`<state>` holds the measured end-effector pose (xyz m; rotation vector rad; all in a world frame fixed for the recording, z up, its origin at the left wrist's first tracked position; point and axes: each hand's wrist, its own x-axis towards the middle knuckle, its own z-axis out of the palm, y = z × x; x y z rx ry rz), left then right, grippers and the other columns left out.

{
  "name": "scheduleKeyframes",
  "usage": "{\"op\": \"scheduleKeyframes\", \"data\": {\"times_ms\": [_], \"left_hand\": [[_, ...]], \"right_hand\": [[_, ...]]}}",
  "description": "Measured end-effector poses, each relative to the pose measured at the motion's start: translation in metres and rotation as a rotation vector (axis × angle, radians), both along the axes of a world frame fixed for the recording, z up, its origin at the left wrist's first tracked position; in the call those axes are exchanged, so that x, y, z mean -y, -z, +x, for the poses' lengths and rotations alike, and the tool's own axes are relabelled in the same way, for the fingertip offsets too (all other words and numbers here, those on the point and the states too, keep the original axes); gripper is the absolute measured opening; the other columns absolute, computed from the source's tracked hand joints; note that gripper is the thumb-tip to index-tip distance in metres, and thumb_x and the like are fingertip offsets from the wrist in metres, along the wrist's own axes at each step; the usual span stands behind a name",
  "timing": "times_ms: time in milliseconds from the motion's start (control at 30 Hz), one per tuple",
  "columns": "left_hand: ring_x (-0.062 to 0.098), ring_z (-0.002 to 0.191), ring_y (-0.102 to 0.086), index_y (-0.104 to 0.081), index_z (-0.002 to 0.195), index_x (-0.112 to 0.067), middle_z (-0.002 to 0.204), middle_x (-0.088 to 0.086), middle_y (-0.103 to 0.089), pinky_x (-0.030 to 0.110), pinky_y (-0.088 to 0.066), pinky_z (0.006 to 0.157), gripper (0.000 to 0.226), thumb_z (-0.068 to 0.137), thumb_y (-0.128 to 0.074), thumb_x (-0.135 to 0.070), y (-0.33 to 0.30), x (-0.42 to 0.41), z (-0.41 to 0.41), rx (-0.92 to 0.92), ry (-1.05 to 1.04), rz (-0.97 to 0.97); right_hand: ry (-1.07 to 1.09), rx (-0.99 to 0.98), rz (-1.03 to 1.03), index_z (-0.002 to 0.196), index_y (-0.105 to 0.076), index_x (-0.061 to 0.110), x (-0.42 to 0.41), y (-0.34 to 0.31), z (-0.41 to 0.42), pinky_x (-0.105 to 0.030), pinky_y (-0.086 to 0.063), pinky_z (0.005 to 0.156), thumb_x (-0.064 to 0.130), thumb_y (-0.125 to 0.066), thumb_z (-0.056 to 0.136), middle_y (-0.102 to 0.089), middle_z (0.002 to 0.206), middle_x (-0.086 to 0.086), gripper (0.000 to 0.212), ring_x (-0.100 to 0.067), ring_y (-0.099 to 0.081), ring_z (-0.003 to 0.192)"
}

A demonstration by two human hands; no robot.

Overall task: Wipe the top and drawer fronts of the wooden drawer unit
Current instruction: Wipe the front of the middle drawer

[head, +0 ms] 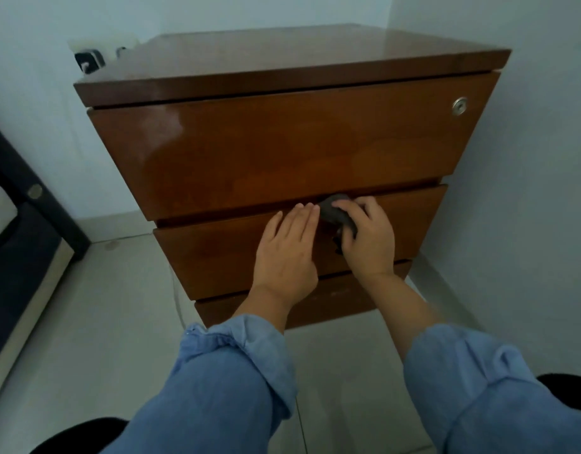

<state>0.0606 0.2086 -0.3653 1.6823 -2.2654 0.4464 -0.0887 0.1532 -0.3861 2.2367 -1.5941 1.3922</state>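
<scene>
At the far left we see a dark furniture frame (27, 204) standing on the pale tiled floor (95, 322), and behind it a wall socket (89, 62) low on the wall, just beside the back corner of the wooden drawer unit (282, 152). The unit fills the middle of our view, its glossy top (299, 57) above three drawer fronts; the top drawer (282, 149) carries a small round lock (460, 105) near its right end. Our left hand (287, 253) lies flat on the middle drawer front (217, 253), fingers straight and together, holding nothing. Just beside it, our right hand (369, 240) curls its fingers round a dark cloth (335, 216) and presses it against the same drawer front, close under the top drawer's lower edge. Both rolled blue sleeves (236, 355) reach in from below.
</scene>
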Motion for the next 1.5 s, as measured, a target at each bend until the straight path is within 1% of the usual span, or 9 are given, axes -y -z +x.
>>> {"op": "scheduleKeyframes", "data": {"times_ms": [133, 400, 633, 767, 900, 1000, 1133, 1333, 1500], "left_hand": [[0.016, 0.146, -0.012, -0.007, 0.152, -0.012, 0.159, 0.004, -0.016, 0.037, -0.003, 0.120, 0.081, 0.084, -0.049, -0.026, 0.002, 0.004, -0.005, -0.009, -0.055, 0.018], [0.018, 0.131, -0.045, -0.038, 0.143, -0.008, 0.140, 0.007, -0.051, 0.033, -0.022, 0.114, 0.080, 0.068, -0.056, -0.028, 0.002, 0.010, -0.009, -0.133, -0.074, -0.070], [0.021, 0.127, -0.050, -0.044, 0.140, -0.006, 0.135, 0.009, -0.055, 0.037, -0.031, 0.111, 0.080, 0.064, -0.061, -0.025, 0.006, 0.011, -0.012, -0.164, -0.093, -0.090], [0.019, 0.129, -0.046, -0.039, 0.143, -0.009, 0.138, 0.006, -0.052, 0.038, -0.029, 0.112, 0.080, 0.068, -0.060, -0.028, 0.003, 0.012, -0.011, -0.112, -0.125, -0.068], [0.018, 0.133, -0.040, -0.030, 0.147, -0.011, 0.143, 0.005, -0.047, 0.037, -0.025, 0.112, 0.078, 0.076, -0.054, -0.030, -0.006, 0.014, -0.031, -0.073, -0.122, -0.022], [0.018, 0.135, -0.036, -0.024, 0.149, -0.012, 0.146, 0.004, -0.042, 0.036, -0.022, 0.113, 0.075, 0.082, -0.051, -0.031, -0.013, 0.025, -0.050, -0.038, -0.059, 0.002], [0.019, 0.134, -0.036, -0.027, 0.148, -0.013, 0.146, 0.004, -0.041, 0.035, -0.023, 0.113, 0.073, 0.082, -0.053, -0.030, -0.015, 0.034, -0.060, -0.074, -0.071, 0.021], [0.021, 0.119, -0.053, -0.052, 0.135, -0.010, 0.128, 0.007, -0.058, 0.037, -0.034, 0.109, 0.071, 0.066, -0.064, -0.021, -0.002, 0.036, -0.061, -0.131, -0.076, -0.109], [0.026, 0.118, -0.054, -0.054, 0.132, -0.010, 0.126, 0.009, -0.059, 0.039, -0.029, 0.112, 0.068, 0.065, -0.062, -0.019, 0.003, 0.045, -0.069, -0.213, -0.106, -0.132]], "right_hand": [[-0.022, 0.006, -0.027, 0.105, -0.066, 0.015, 0.008, 0.002, -0.003, -0.037, -0.051, 0.068, -0.002, -0.057, 0.080, -0.057, 0.094, -0.008, 0.032, -0.025, -0.056, 0.084], [-0.052, -0.003, 0.278, 0.094, -0.071, 0.016, 0.006, 0.086, -0.015, -0.028, -0.046, 0.061, -0.011, -0.066, 0.065, -0.057, 0.084, -0.006, 0.039, -0.026, -0.057, 0.072], [0.031, -0.024, 0.663, 0.107, -0.069, 0.023, 0.010, 0.134, -0.027, -0.027, -0.040, 0.062, -0.003, -0.053, 0.083, -0.060, 0.103, -0.006, 0.039, -0.026, -0.058, 0.084], [0.025, 0.027, 0.492, 0.106, -0.068, 0.018, 0.001, 0.110, -0.032, -0.029, -0.043, 0.066, -0.006, -0.057, 0.080, -0.058, 0.101, -0.006, 0.037, -0.028, -0.057, 0.085], [0.022, -0.005, 0.167, 0.105, -0.065, 0.016, -0.001, 0.042, -0.051, -0.038, -0.049, 0.071, -0.005, -0.057, 0.071, -0.055, 0.096, -0.006, 0.041, -0.028, -0.055, 0.085], [0.053, -0.007, 0.009, 0.103, -0.064, 0.015, 0.015, -0.005, -0.061, -0.036, -0.047, 0.072, -0.004, -0.056, 0.072, -0.055, 0.096, -0.006, 0.037, -0.026, -0.054, 0.086], [0.013, 0.041, 0.044, 0.096, -0.068, 0.014, 0.027, -0.010, -0.066, -0.032, -0.048, 0.071, -0.010, -0.061, 0.071, -0.058, 0.091, -0.006, 0.036, -0.024, -0.057, 0.086], [0.068, 0.122, 0.191, 0.089, -0.069, 0.012, 0.027, 0.050, -0.070, -0.030, -0.045, 0.064, -0.016, -0.059, 0.063, -0.054, 0.086, -0.006, 0.040, -0.027, -0.057, 0.078], [0.081, 0.207, 0.210, 0.085, -0.069, 0.011, 0.029, 0.075, -0.066, -0.031, -0.046, 0.063, -0.017, -0.057, 0.060, -0.053, 0.082, -0.007, 0.039, -0.023, -0.054, 0.075]]}}
